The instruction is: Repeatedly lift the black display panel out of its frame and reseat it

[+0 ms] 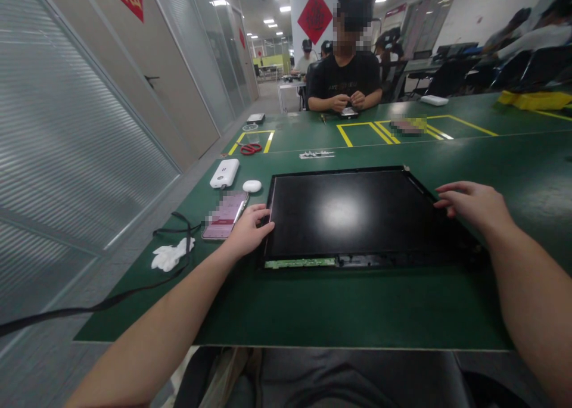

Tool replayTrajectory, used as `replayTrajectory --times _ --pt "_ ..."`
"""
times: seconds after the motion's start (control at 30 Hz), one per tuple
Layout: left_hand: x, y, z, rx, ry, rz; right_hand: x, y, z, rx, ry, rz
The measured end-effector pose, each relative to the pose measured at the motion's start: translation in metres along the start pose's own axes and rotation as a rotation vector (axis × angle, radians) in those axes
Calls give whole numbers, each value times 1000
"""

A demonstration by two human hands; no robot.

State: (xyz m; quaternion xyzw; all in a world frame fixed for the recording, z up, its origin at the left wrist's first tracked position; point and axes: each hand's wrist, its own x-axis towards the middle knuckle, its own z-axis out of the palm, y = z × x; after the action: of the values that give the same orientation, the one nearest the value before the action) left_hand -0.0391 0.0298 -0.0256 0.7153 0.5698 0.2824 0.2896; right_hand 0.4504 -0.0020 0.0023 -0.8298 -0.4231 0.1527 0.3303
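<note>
A black flat display panel [353, 211] in a thin dark frame lies in front of me on the green table. A narrow green circuit board [300, 263] runs along the left part of its near edge. At the panel's left side, my left hand [251, 229] grips the edge between its thumb and fingers. My right hand [476, 208] is closed at the opposite side, its fingertips on the right edge and its index finger stretched out more. The far side of each grip is hidden.
Left of the panel are a phone [226, 215], a white earbud case [252, 186], a white power bank [224, 173], crumpled tissue [172, 254] and a black strap [134, 292]. Red-handled scissors [251, 149] and small white strips [316, 155] lie beyond. A person [346, 77] sits opposite.
</note>
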Motion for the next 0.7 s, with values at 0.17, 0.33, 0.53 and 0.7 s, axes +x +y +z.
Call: replayTrajectory --times 0.17,0.33,0.53,0.7 --pt "0 1 0 28 1 21 -3 -1 1 44 0 14" --pt "0 2 0 64 -6 33 1 2 2 66 -17 4" --pt "-1 3 -1 85 -2 41 -2 -2 1 73 -16 2" --pt "-3 4 -1 136 -15 58 -3 -4 0 56 -16 0"
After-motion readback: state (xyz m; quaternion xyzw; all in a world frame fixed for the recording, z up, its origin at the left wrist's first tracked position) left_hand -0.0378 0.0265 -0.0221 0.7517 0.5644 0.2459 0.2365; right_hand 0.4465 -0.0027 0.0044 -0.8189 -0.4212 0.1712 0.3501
